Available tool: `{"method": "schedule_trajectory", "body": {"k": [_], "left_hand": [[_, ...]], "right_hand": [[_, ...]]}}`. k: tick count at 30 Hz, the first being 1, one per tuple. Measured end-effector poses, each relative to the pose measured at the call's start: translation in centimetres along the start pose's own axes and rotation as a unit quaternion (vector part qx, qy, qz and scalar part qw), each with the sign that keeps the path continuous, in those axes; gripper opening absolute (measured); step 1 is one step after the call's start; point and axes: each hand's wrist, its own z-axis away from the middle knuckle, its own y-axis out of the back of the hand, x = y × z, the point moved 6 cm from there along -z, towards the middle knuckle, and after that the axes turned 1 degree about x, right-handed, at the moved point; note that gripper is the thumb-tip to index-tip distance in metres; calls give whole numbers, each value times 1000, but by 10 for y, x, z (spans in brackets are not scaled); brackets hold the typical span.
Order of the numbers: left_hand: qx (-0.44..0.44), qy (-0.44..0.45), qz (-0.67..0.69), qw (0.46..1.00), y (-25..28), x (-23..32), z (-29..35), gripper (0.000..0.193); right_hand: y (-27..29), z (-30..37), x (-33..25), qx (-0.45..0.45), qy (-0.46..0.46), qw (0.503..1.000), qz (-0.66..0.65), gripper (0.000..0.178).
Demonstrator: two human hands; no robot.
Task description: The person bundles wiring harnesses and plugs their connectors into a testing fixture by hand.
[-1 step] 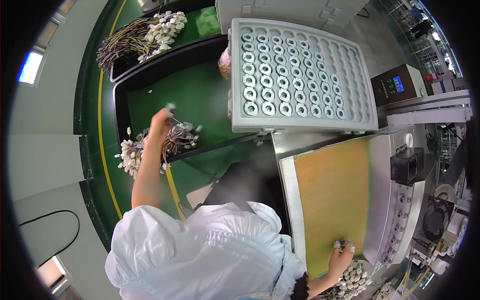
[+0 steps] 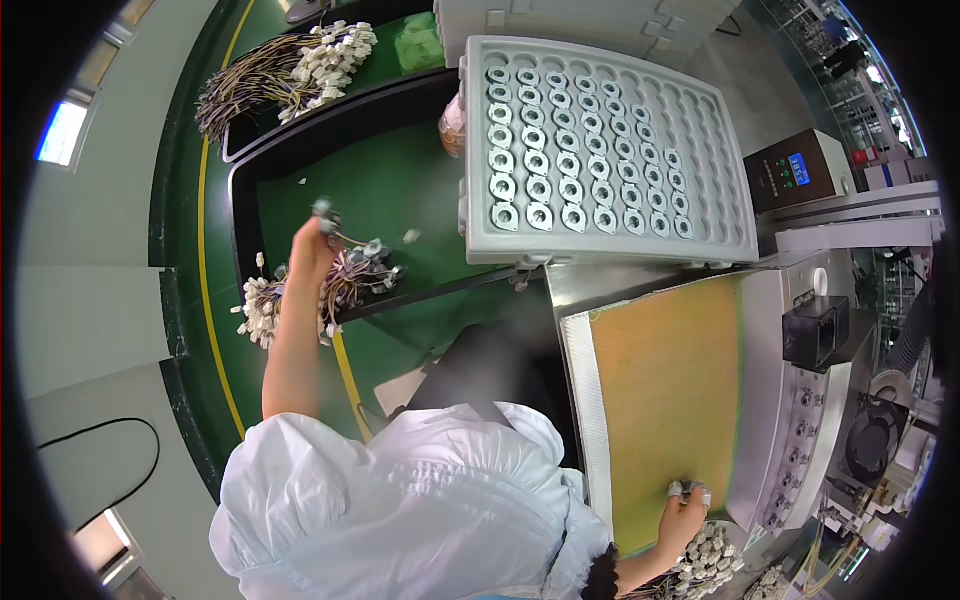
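My left hand (image 2: 312,250) is closed over the near left corner of the black tray (image 2: 236,215), gripping a wired part with a small grey head (image 2: 328,212). Just beside it, a bundle of wired parts (image 2: 365,268) lies across the tray's rim, grey heads inside and white connectors (image 2: 262,312) hanging out. At lower right, my right hand (image 2: 683,522) has its fingertips, which look covered in white, closed round a small grey part (image 2: 687,488). That part is over the orange-tan mat (image 2: 665,390); its exact shape is hidden by the fingers.
A grey moulded tray (image 2: 612,247) holds rows of round metal parts ahead. More wires with white connectors (image 2: 335,60) lie at far left, and another bunch (image 2: 708,555) beside my right wrist. A box with a blue display (image 2: 797,170) and a metal machine (image 2: 765,440) stand at right.
My left hand has shifted slightly left with the wired part. A small pale piece now shows in the black tray, right of that hand. My right hand stays in place.
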Motion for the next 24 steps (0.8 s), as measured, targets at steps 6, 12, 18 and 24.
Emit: {"method": "schedule_trajectory", "body": {"k": [6, 12, 18, 24], "left_hand": [[-65, 108, -21, 992, -60, 4, 32, 25], [-112, 294, -40, 948, -111, -104, 17, 22], [18, 378, 150, 913, -180, -121, 64, 15], [-332, 461, 391, 724, -205, -83, 144, 22]], "right_hand": [[4, -2, -3, 32, 70, 996, 39, 21], [1, 2, 4, 12, 29, 999, 18, 21], [0, 6, 3, 23, 30, 999, 5, 22], [-2, 0, 9, 51, 17, 999, -2, 22]]}}
